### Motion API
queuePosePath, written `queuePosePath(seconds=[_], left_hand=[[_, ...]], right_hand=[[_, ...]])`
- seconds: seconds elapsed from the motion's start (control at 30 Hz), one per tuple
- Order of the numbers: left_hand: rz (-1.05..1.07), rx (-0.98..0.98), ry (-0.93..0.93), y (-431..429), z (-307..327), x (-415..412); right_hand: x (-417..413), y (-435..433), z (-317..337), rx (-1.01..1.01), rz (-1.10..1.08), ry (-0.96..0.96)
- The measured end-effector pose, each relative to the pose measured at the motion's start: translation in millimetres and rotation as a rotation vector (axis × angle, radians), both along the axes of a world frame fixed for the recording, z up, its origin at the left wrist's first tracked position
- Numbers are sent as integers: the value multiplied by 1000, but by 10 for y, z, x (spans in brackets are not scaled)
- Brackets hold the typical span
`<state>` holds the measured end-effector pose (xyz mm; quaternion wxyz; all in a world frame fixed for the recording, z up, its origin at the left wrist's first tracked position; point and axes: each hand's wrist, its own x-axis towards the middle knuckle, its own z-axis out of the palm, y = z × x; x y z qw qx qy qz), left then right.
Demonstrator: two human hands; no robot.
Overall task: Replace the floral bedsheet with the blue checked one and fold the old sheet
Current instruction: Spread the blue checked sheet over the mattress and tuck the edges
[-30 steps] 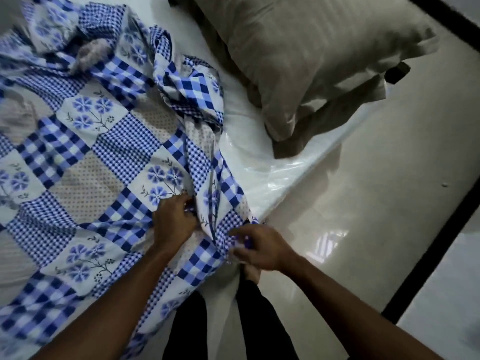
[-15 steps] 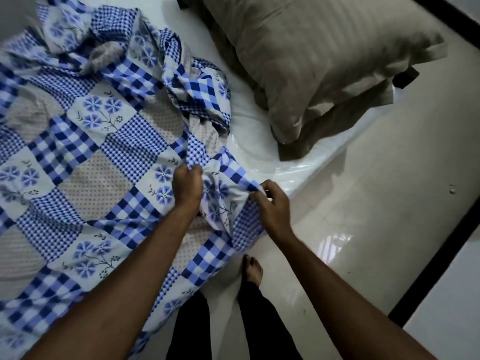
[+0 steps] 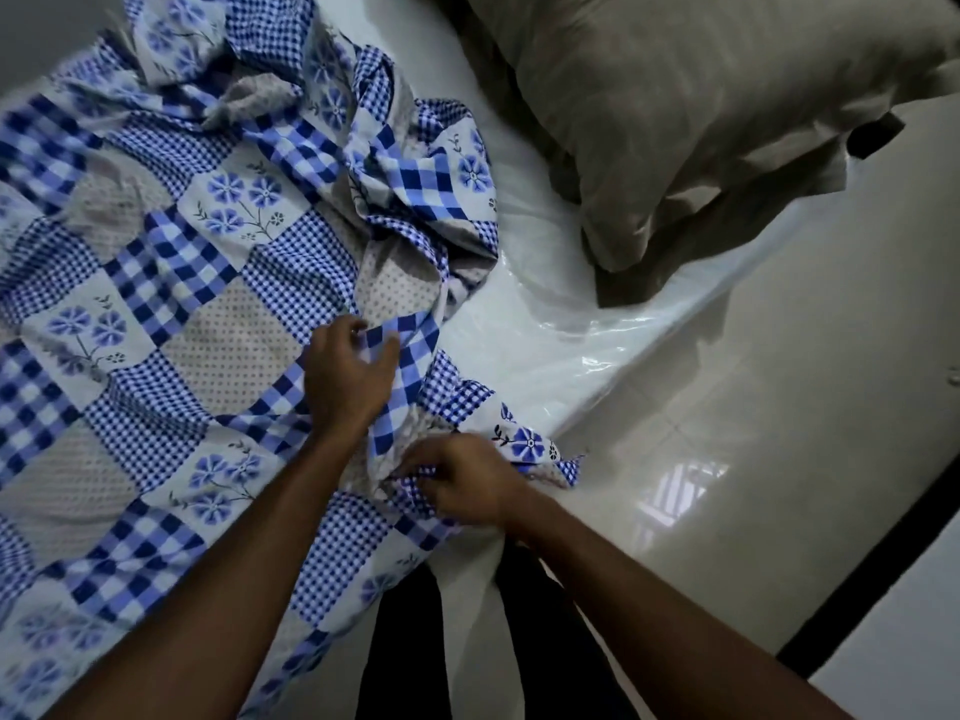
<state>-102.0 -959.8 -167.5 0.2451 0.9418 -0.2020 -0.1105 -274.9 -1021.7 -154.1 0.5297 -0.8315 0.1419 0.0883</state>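
The blue checked sheet (image 3: 171, 324), a patchwork of blue checks, blue flowers and dotted beige squares, lies spread and partly bunched over the left of the white mattress (image 3: 524, 314). My left hand (image 3: 348, 376) pinches a checked fold near the mattress's front edge. Just below and to the right, my right hand (image 3: 462, 480) is closed on a bunched corner of the same sheet at the edge. A crumpled heap of the sheet rises behind my hands. The floral sheet is not in view.
Beige pillows (image 3: 691, 122) are stacked on the mattress's far right corner. Clear plastic wrap (image 3: 613, 350) covers the mattress side. Glossy pale floor tiles (image 3: 753, 459) with a dark strip lie to the right. My dark trouser legs (image 3: 405, 657) stand against the bed.
My right hand has dropped back down to the sheet's corner at the mattress edge. My left hand has shifted onto a checked fold. The view has swung a little left.
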Motion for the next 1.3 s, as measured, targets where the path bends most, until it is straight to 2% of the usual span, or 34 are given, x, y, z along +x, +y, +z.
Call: queuePosePath(seconds=[0.1, 0.13, 0.2, 0.27, 0.33, 0.4, 0.43, 0.5, 0.57, 0.63, 0.7, 0.77, 0.87, 0.9, 0.93, 0.97, 1.07, 1.13, 1.2, 1.3], left_hand=[[-229, 251, 74, -282, -40, -55], [-287, 325, 79, -354, -51, -61], [-307, 339, 51, -447, -29, -18], [-211, 210, 124, -525, 44, 47], [-13, -40, 348, -567, 144, 106], [212, -313, 548, -535, 196, 193], [326, -420, 606, -497, 227, 246], [595, -565, 696, -408, 306, 353], [780, -614, 740, -370, 339, 442], [712, -595, 680, -417, 397, 492], [648, -625, 717, -512, 480, 515], [648, -677, 794, -629, 632, 523], [650, -705, 922, -762, 796, 537], [614, -692, 960, -807, 845, 520], [540, -624, 921, -821, 878, 496], [427, -511, 778, -805, 861, 488], [-77, 53, 114, -602, 862, 513], [-206, 140, -100, -455, 881, 572], [-257, 58, -70, -397, 949, 583], [-182, -140, 259, -453, 1031, 586]], right_hand=[[18, -198, -97, -46, -556, 88], [28, -293, -149, -107, -649, 118], [42, -469, -252, -170, -659, 174], [73, -576, -346, -125, -518, 301], [95, -587, -436, -99, -315, 412], [51, -549, -477, -140, -245, 370], [3, -550, -472, -135, -338, 318], [-156, -599, -415, -98, -674, 197], [-331, -680, -311, -170, -877, 85], [-452, -758, -158, -250, -911, -11], [-478, -818, -32, -299, -956, -108], [-466, -832, -8, -292, -934, -54], [-457, -681, -158, -308, -484, 384], [-462, -605, -212, -339, -399, 462], [-459, -539, -252, -363, -408, 477], [-451, -491, -272, -363, -490, 454], [-320, -447, -249, -206, -754, 343], [-209, -427, -163, -104, -799, 215], [-80, -385, 16, 15, -813, 88], [205, -304, 175, 452, -919, 100]])
